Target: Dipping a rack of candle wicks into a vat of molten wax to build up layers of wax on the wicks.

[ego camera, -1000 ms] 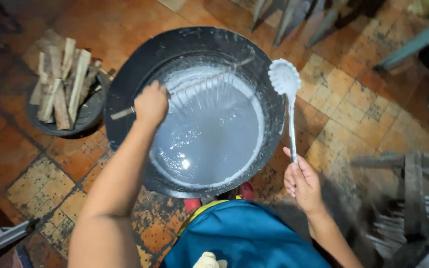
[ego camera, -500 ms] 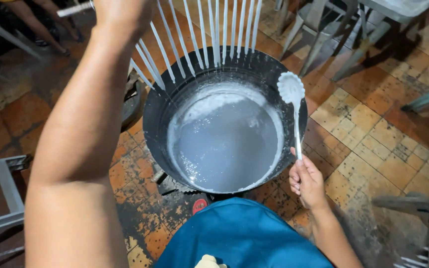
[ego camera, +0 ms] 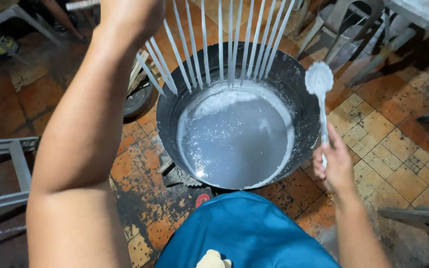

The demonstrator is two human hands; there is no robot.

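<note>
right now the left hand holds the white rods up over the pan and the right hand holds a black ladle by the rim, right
Not quite: the ladle in the right hand is white, not black. The head view shows it. The left hand does hold the white rods up over the pan.

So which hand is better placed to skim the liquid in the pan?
Probably the right hand: it grips the white slotted ladle at the black pan rim. The left hand is raised, holding the rack of coated sticks above the liquid.
</note>
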